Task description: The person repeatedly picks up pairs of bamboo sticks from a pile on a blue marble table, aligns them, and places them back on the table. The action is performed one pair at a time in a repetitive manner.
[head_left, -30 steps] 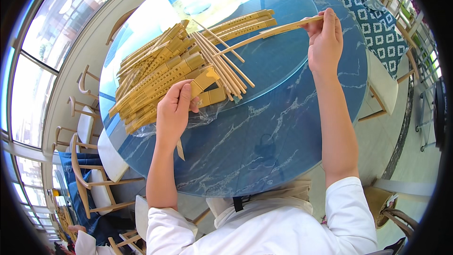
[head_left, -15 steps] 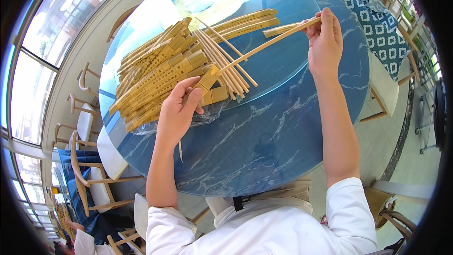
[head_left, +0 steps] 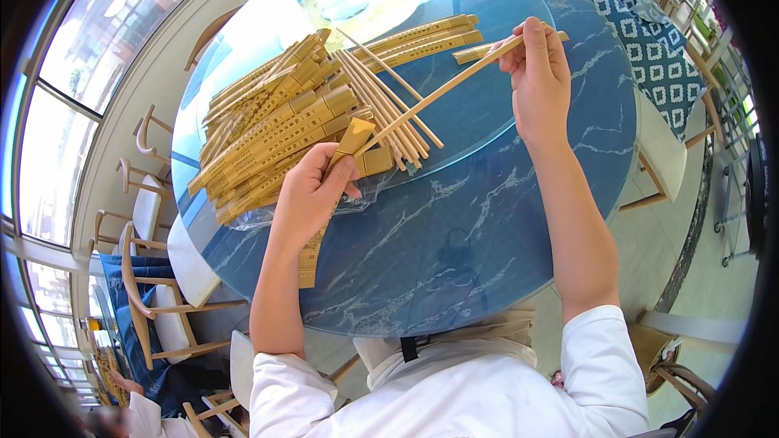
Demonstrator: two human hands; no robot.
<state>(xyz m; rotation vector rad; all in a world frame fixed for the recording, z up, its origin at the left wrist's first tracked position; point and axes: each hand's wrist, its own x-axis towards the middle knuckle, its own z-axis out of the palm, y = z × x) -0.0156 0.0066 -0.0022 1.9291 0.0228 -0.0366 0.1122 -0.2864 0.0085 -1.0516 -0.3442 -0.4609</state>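
Observation:
My left hand (head_left: 318, 186) pinches a gold paper chopstick sleeve (head_left: 355, 137) between thumb and fingers. The sleeve's lower end hangs below the palm, over the near left table edge. Farther out on the right, my right hand (head_left: 537, 73) grips wooden chopsticks (head_left: 446, 93) by their far end; whether it is one or a pair I cannot tell. They slant down to the left, and their low end is beside the sleeve, close to my left fingers. A pile of gold chopstick sleeves (head_left: 276, 130) lies just beyond my left hand, with loose chopsticks (head_left: 381, 105) to its right.
Everything lies on a round blue marbled table (head_left: 454, 276) with a raised glass turntable (head_left: 487, 138). More gold sleeves (head_left: 422, 42) lie farther back. Clear plastic wrap (head_left: 357, 201) shows under the pile. Wooden chairs (head_left: 162, 308) stand at the left, and a patterned cloth (head_left: 649, 57) hangs at the right.
My right hand has moved left and slightly nearer, bringing the chopsticks' low end down beside the sleeve. The sleeve in my left hand has turned, so its broad lower part now shows.

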